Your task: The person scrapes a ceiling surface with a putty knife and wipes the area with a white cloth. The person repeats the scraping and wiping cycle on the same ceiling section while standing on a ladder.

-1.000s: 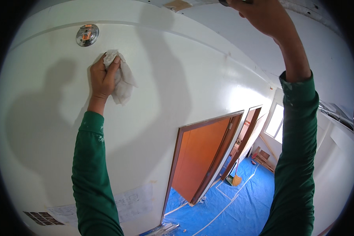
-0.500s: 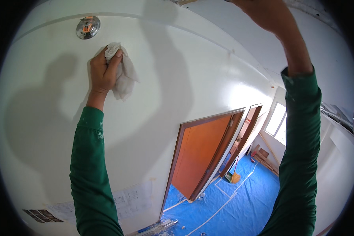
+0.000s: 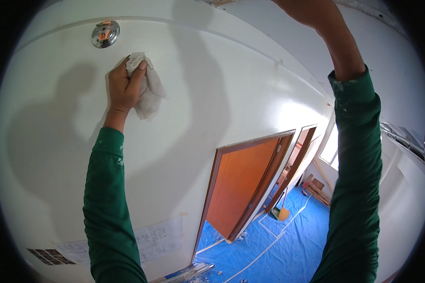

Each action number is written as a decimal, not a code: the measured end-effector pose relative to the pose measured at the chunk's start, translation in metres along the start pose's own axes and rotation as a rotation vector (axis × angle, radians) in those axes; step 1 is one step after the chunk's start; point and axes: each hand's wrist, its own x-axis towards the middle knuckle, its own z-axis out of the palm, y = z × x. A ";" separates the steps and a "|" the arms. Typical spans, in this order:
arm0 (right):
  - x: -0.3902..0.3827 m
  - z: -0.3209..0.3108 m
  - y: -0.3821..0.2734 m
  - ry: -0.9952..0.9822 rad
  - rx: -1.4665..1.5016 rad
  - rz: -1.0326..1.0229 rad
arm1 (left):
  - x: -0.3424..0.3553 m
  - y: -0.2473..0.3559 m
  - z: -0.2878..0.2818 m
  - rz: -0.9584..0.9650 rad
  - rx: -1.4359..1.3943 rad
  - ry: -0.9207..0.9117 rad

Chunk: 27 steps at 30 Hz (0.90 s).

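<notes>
My left hand (image 3: 123,89) is closed round a crumpled whitish rag (image 3: 148,96), and it rests against the white wall (image 3: 165,141). The rag's loose end hangs down beside my thumb. A round metal fitting with an orange middle (image 3: 105,34) is fixed to the wall just above and left of that hand. My right hand (image 3: 311,14) reaches up past the top edge, close to the ceiling. Its fingers lie outside the picture, so whatever it holds or touches is hidden.
An orange-brown door (image 3: 243,184) in a dark frame stands at lower middle. Blue sheeting (image 3: 274,250) covers the floor, with a broom (image 3: 283,213) and a green dustpan (image 3: 275,212) on it. Paper drawings (image 3: 160,238) are taped low on the wall. Wooden boards (image 3: 317,188) lie by the window.
My right hand and forearm have shifted a little to the left along the top. My left hand with the rag has stayed almost in place.
</notes>
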 end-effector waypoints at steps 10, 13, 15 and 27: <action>-0.002 0.017 -0.002 0.023 0.080 -0.047 | -0.001 0.001 0.000 -0.003 0.013 -0.015; -0.007 0.014 0.009 0.046 0.122 -0.060 | -0.001 0.000 0.002 0.016 0.010 0.017; -0.009 0.014 0.013 0.101 0.149 -0.104 | -0.002 0.000 0.002 0.029 0.021 0.027; -0.003 0.041 -0.011 -0.019 0.117 -0.083 | -0.003 0.002 0.003 0.020 -0.009 -0.006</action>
